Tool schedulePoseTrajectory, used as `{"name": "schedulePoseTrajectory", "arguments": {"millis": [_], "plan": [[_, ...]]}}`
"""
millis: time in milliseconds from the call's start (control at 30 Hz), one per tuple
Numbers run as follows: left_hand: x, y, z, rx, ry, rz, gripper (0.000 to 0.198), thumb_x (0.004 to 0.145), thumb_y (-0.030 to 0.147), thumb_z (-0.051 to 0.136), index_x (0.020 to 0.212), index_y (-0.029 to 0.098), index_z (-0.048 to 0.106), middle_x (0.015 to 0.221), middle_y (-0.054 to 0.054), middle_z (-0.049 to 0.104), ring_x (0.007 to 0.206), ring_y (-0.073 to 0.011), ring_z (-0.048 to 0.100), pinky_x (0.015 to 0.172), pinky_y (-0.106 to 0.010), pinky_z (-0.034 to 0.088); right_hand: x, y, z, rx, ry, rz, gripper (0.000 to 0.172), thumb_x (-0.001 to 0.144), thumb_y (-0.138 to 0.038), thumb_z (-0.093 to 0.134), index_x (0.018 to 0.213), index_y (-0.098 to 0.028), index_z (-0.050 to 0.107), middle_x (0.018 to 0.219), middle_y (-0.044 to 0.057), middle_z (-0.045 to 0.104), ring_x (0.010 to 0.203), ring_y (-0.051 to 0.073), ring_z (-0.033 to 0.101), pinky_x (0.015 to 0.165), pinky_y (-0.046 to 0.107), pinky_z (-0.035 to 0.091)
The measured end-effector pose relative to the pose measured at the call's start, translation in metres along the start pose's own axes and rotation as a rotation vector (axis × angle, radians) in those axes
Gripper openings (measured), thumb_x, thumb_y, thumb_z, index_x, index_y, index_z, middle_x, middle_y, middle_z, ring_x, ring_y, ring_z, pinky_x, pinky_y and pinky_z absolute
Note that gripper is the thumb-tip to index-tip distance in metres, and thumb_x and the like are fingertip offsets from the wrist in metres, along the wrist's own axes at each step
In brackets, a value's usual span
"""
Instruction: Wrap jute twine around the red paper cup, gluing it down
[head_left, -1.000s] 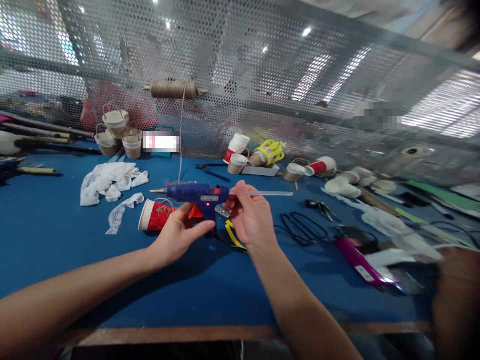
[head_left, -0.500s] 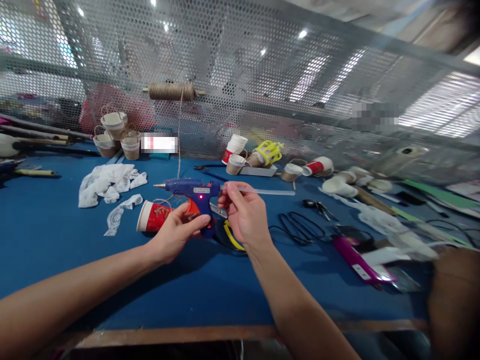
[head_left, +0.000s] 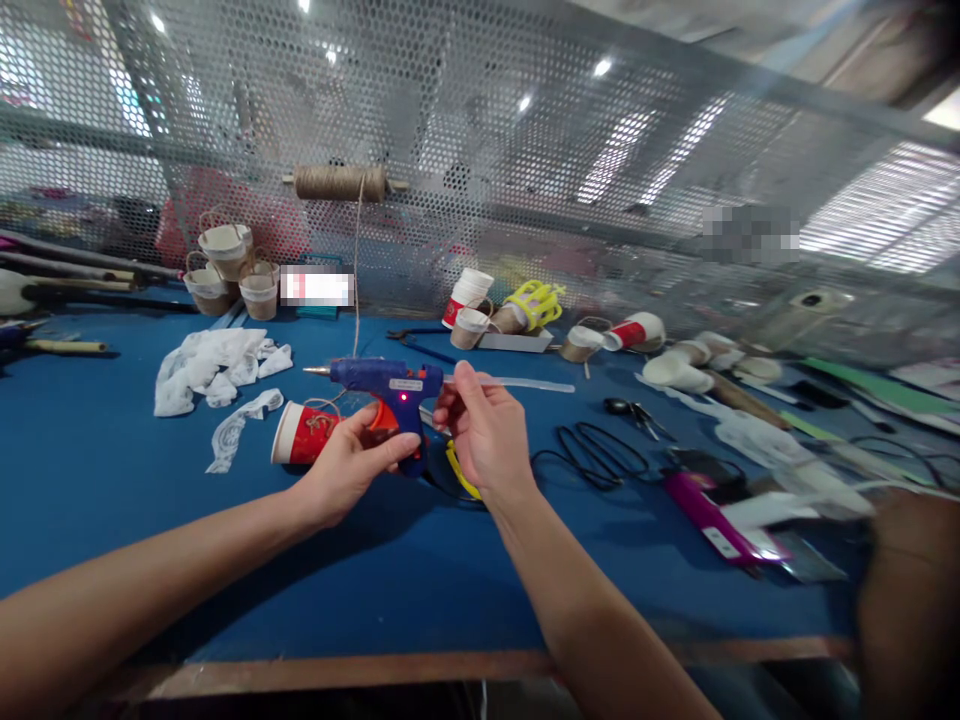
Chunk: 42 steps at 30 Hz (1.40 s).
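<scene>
A blue glue gun (head_left: 382, 379) with an orange trigger and a lit red light is held level above the table, its metal nozzle to the left. My left hand (head_left: 358, 455) is closed around its handle. At the gun's rear, my right hand (head_left: 484, 425) pinches a translucent glue stick (head_left: 544, 384), which runs into the back of the gun. Behind my left hand a red paper cup (head_left: 304, 433) with a twine bow lies on its side. A yellow-handled tool (head_left: 461, 472) is partly hidden by my right hand.
White lace (head_left: 206, 370) lies left on the blue table (head_left: 360, 600). Small twine-handled buckets (head_left: 225, 265) are stacked behind it. A twine spool (head_left: 340, 183) hangs on the mesh. Rightward are a black cable (head_left: 600, 455), keys (head_left: 637, 415) and a purple power strip (head_left: 716, 520).
My right hand has shifted slightly left toward the gun, and the glue stick sits further into its rear. My left hand keeps its grip on the glue gun.
</scene>
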<state>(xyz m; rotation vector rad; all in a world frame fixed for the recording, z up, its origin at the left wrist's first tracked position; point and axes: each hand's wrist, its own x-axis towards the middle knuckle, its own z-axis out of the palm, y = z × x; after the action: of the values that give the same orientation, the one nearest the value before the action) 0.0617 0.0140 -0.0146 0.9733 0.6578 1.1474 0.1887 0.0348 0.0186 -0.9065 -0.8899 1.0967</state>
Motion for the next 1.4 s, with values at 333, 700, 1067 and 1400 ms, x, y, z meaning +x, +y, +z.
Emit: {"name": "schedulePoseTrajectory", "arguments": {"millis": [333, 700, 1067, 1400], "plan": [[0.0, -0.001, 0.001, -0.027, -0.003, -0.063, 0.03, 0.064, 0.032, 0.072, 0.085, 0.016, 0.058, 0.067, 0.003, 0.059, 0.06, -0.0092, 0.055, 0.056, -0.022, 0.045, -0.007, 0.007, -0.001, -0.333, -0.517, 0.259, 0.03, 0.067, -0.039, 0.066, 0.086, -0.015, 0.06, 0.078, 0.003, 0.065, 0.065, 0.015, 0.06, 0.058, 0.028, 0.047], [-0.018, 0.085, -0.048, 1.102, -0.011, 0.051, 0.026, 0.07, 0.042, 0.058, 0.064, 0.017, 0.057, 0.054, 0.001, 0.056, 0.048, -0.0112, 0.049, 0.043, -0.021, 0.033, 0.0, -0.013, 0.002, -0.333, -0.34, 0.181, 0.015, 0.068, -0.026, 0.063, 0.076, -0.013, 0.058, 0.052, -0.003, 0.055, 0.039, 0.004, 0.039, 0.035, 0.018, 0.027], [0.007, 0.048, -0.092, 0.661, 0.238, -0.078, 0.033, 0.063, 0.025, 0.065, 0.076, 0.021, 0.035, 0.052, 0.006, 0.054, 0.046, -0.0116, 0.05, 0.044, -0.021, 0.035, -0.015, -0.004, -0.005, -0.569, -0.402, 0.132, 0.017, 0.072, -0.031, 0.06, 0.072, -0.015, 0.053, 0.038, -0.008, 0.043, 0.034, 0.005, 0.036, 0.035, 0.019, 0.03], [-0.012, 0.041, -0.073, 0.223, 0.124, -0.014, 0.043, 0.067, 0.018, 0.063, 0.108, 0.02, 0.049, 0.078, 0.001, 0.06, 0.063, -0.0105, 0.055, 0.058, -0.021, 0.044, -0.018, 0.009, -0.009, -0.397, -0.264, 0.154, 0.02, 0.067, -0.032, 0.064, 0.075, -0.014, 0.059, 0.063, 0.001, 0.061, 0.05, 0.01, 0.054, 0.047, 0.023, 0.043]]}}
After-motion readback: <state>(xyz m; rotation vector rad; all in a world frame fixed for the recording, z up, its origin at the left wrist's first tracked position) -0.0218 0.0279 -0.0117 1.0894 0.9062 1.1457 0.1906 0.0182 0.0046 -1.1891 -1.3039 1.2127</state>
